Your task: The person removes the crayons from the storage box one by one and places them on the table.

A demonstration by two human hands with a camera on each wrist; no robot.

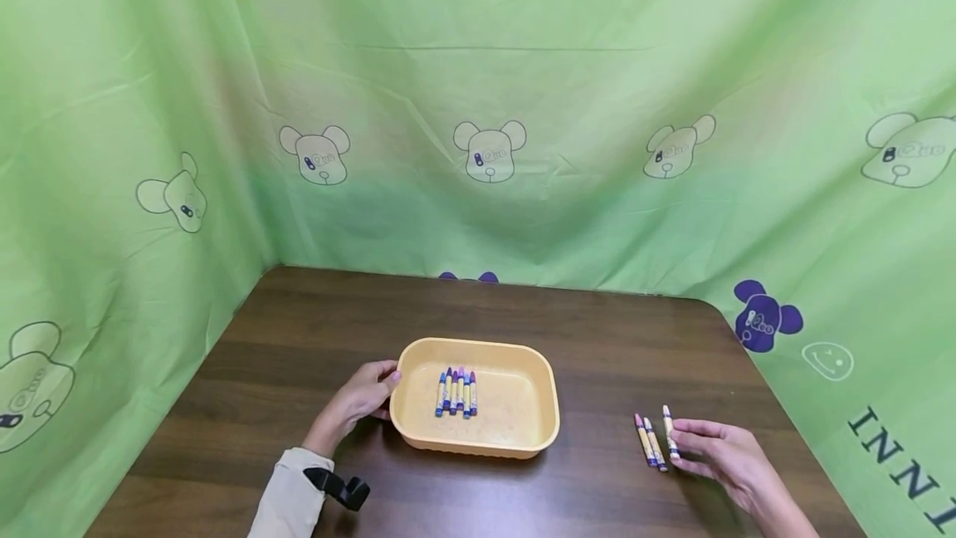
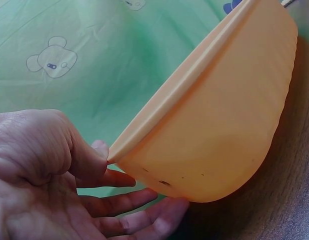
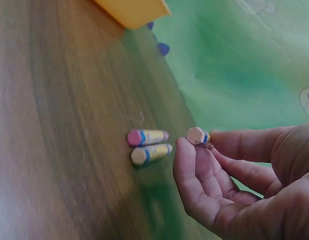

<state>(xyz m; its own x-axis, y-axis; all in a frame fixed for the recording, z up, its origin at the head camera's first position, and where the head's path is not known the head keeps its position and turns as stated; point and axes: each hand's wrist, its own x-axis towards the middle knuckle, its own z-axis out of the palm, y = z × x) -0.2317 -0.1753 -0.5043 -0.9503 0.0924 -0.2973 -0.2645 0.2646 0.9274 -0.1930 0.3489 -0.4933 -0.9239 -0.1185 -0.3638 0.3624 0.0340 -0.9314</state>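
Note:
A yellow plastic tray (image 1: 515,443) stands on the table with several blue, purple and pink crayons (image 1: 456,393) lying side by side in its left half. My left hand (image 1: 364,393) holds the tray's left end; in the left wrist view the thumb and index finger pinch its rim, and the other fingers lie against the outer wall. On the right, my right hand (image 1: 720,455) pinches a pale crayon (image 3: 198,135) between thumb and fingers. Just left of it, a pink crayon (image 3: 144,137) and another pale crayon (image 3: 150,154) lie together on the wood.
The brown wooden table (image 1: 597,339) runs back to a green cloth backdrop (image 1: 478,214) printed with bear heads, which hangs along the rear and both sides. A black strap (image 1: 339,488) circles the left wrist.

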